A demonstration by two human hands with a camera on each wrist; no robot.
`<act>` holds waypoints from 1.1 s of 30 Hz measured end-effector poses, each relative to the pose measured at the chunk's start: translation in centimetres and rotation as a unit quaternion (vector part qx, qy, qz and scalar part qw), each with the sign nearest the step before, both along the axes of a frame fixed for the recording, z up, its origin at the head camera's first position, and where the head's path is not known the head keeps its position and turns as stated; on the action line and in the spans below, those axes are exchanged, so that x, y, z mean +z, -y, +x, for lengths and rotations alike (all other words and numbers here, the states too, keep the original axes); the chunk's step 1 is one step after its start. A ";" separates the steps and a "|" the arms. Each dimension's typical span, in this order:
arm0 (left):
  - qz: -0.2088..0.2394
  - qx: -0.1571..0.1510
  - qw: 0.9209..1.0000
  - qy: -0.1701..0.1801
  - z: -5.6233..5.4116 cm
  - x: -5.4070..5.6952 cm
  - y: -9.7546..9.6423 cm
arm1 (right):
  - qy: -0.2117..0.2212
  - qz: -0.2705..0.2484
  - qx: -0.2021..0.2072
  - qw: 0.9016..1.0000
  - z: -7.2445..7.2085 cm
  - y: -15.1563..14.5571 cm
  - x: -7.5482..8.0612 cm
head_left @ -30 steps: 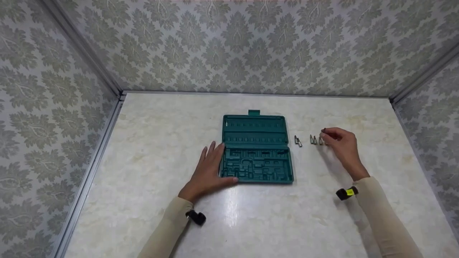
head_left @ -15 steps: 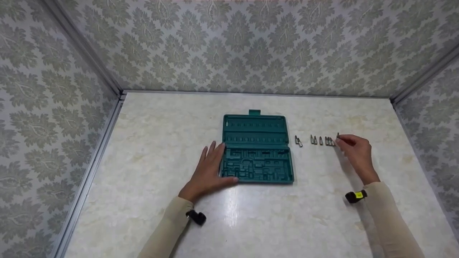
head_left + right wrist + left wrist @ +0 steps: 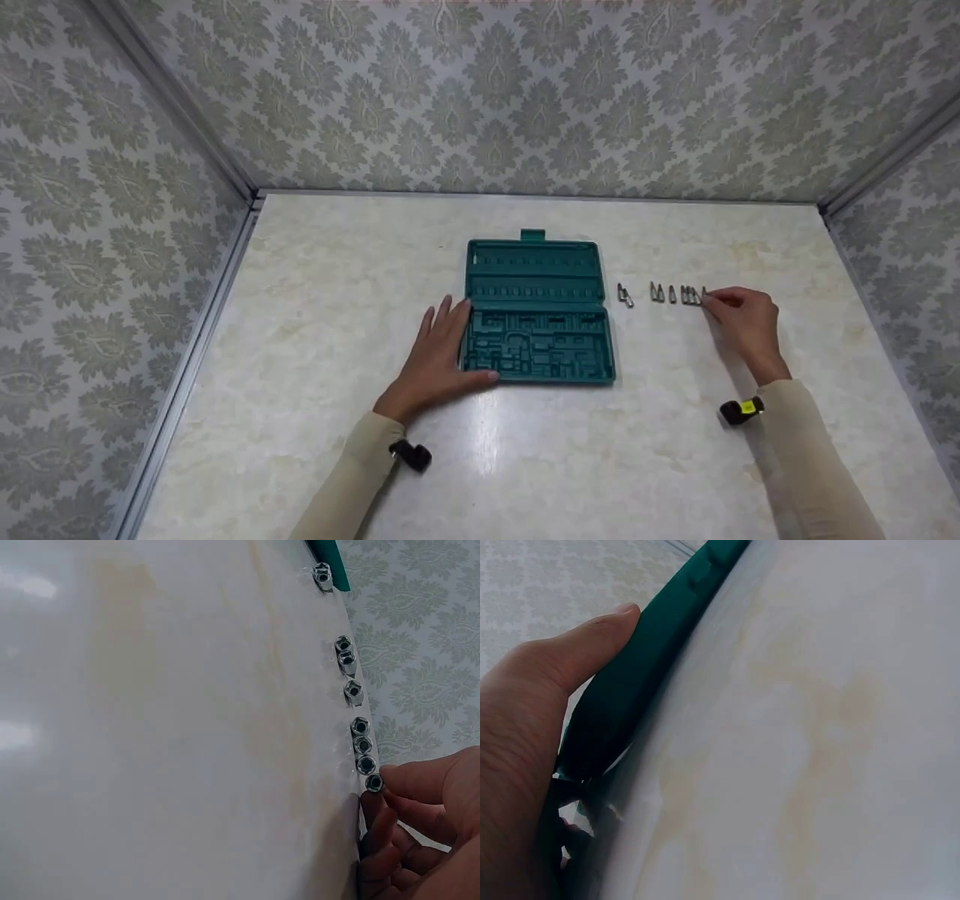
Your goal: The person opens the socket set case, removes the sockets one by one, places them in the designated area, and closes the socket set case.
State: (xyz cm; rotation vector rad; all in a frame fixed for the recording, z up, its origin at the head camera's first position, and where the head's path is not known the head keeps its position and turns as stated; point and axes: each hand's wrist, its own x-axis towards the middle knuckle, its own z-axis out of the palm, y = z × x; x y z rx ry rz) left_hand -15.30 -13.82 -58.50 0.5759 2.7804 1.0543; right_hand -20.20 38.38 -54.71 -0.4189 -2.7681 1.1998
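A green plastic socket-set case lies unfolded on the table, with moulded recesses in its near half. My left hand is spread at its near left corner, fingers along the left side, thumb at the front edge. In the left wrist view the thumb rests against the case's side wall. Right of the case runs a row of small shiny metal bit sockets. At the row's right end my right hand pinches one bit socket between thumb and fingertips, right beside its neighbour.
Two bit sockets lie close to the case's right edge, one slanted. The pale marbled table meets patterned walls at its back and sides. A latch tab sticks out from the case's far edge.
My right hand first moves right along the row, then lowers slightly with the bit socket to the row's end. The left hand and the case stay still.
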 end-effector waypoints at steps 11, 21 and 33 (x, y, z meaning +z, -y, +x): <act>-0.005 -0.004 1.000 -0.008 0.0 0.2 0.0 | 0.000 0.009 0.005 1.000 -0.2 0.2 0.0; -0.003 -0.004 1.000 -0.004 0.1 0.1 0.1 | -0.013 -0.009 0.018 1.000 -0.1 1.2 0.7; -0.006 -0.006 1.000 -0.006 0.0 0.0 0.1 | -0.044 -0.029 0.130 0.990 -0.7 6.5 1.2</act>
